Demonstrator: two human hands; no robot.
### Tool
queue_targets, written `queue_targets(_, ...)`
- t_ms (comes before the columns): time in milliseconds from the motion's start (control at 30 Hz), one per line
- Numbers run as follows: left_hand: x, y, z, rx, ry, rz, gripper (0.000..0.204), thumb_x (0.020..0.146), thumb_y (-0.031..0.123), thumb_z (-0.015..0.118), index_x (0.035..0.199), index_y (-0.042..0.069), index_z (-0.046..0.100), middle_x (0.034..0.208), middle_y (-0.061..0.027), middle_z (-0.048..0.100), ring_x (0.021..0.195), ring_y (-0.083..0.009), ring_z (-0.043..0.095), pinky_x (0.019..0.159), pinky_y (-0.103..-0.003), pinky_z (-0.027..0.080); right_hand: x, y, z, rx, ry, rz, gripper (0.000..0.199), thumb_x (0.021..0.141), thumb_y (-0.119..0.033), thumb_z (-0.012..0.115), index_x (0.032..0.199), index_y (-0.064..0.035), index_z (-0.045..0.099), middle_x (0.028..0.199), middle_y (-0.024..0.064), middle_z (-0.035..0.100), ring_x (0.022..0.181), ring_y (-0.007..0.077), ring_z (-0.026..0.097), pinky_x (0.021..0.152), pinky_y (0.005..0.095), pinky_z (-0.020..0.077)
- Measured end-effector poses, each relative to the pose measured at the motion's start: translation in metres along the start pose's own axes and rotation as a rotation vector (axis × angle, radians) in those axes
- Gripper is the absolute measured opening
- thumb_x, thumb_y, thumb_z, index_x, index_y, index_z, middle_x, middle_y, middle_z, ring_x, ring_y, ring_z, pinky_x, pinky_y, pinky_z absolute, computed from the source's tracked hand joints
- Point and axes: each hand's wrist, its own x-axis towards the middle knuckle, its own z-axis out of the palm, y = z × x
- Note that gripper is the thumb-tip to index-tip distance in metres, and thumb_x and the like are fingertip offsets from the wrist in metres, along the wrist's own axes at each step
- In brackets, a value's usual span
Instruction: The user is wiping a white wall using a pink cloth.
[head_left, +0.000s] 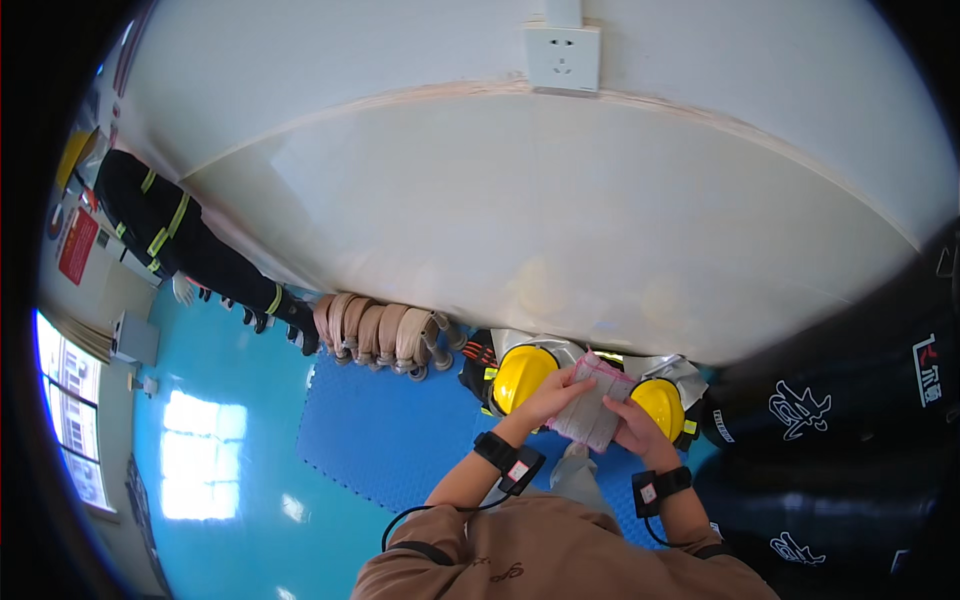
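Observation:
A folded grey cloth [592,408] with pink edging is held up in front of my body. Its left edge is gripped by my left hand [548,395], thumb and fingers closed on it. On the opposite side, my right hand [640,430] pinches the cloth near its lower right edge. Beyond my left hand sits a yellow helmet [522,372] on dark and silvery gear. A second yellow helmet [661,403] lies just past my right hand, partly covered by it.
Several rolled hoses [375,332] line the wall left of the helmets. A blue foam mat [370,430] covers the floor there. Large black cylindrical bags [830,420] stand on the right. A dark uniformed figure [165,215] stands far left. A socket [563,58] is on the wall.

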Motion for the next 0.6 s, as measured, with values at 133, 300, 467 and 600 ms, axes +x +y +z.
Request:
queue_targets(133,-0.020,-0.011,-0.032,0.431,0.093,0.102,0.027,0.078,0.025,0.051,0.092,0.002,0.053,0.083,-0.0031,0.055,0.074,-0.0085,0.050,0.065,-0.023,0.041,0.015,0.035,0.013,0.229,-0.034,0.125,0.039,0.079,-0.021,0.049,0.113,-0.0071,0.037,0.110,0.0081,0.045,0.101,0.0221,0.045,0.086,0.0379,0.0342)
queue_targets(300,-0.059,-0.031,-0.094,0.422,0.180,0.365,0.030,0.075,0.029,0.054,0.092,0.004,0.054,0.070,-0.0026,0.055,0.063,-0.0086,0.049,0.061,-0.023,0.041,0.036,0.086,0.063,0.277,-0.062,0.140,0.042,0.078,-0.024,0.050,0.113,-0.0056,0.036,0.111,0.0090,0.045,0.101,0.0229,0.045,0.086,0.0383,0.0339)
queue_targets(467,-0.135,-0.012,-0.156,0.456,0.118,-0.031,0.035,0.076,0.029,0.052,0.101,0.004,0.050,0.080,-0.0061,0.054,0.067,-0.0110,0.051,0.058,-0.022,0.042,0.066,0.144,0.120,0.191,-0.090,0.058,0.044,0.079,-0.026,0.047,0.116,-0.0056,0.033,0.113,0.0102,0.043,0.102,0.0231,0.043,0.086,0.0392,0.0334)
queue_targets(600,-0.188,-0.019,-0.225,0.036,0.335,0.019,0.034,0.081,0.028,0.045,0.106,0.004,0.047,0.095,-0.0062,0.053,0.079,-0.0124,0.052,0.062,-0.023,0.042,0.090,0.157,0.152,0.248,-0.136,0.032,0.042,0.081,-0.028,0.041,0.116,-0.0055,0.034,0.115,0.0088,0.042,0.106,0.0226,0.040,0.090,0.0382,0.0296)
